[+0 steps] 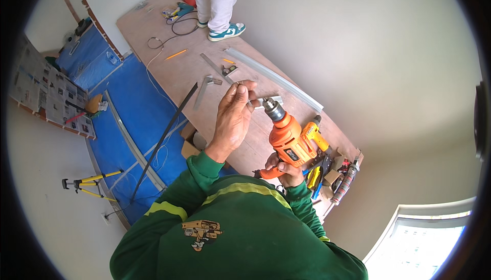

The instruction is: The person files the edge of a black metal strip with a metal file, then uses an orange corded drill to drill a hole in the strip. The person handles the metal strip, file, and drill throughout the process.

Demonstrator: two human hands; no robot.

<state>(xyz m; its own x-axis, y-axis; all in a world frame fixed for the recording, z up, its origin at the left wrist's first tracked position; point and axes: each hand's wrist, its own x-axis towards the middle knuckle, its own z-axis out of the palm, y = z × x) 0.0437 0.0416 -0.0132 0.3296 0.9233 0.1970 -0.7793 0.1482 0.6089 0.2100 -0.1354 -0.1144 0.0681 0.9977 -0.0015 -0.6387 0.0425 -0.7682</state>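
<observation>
One right hand grips an orange drill; the left hand is bunched narrowly near the chuck, whether holding anything, unclear.

Orange drill, green yellow-banded sweatshirt, blue floor sheet

Pale walls, blue-covered floor, bright window at lower right

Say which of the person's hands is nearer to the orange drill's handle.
Right. The right hand grips the handle; the left hand is farther off, beside the drill's front.
</observation>
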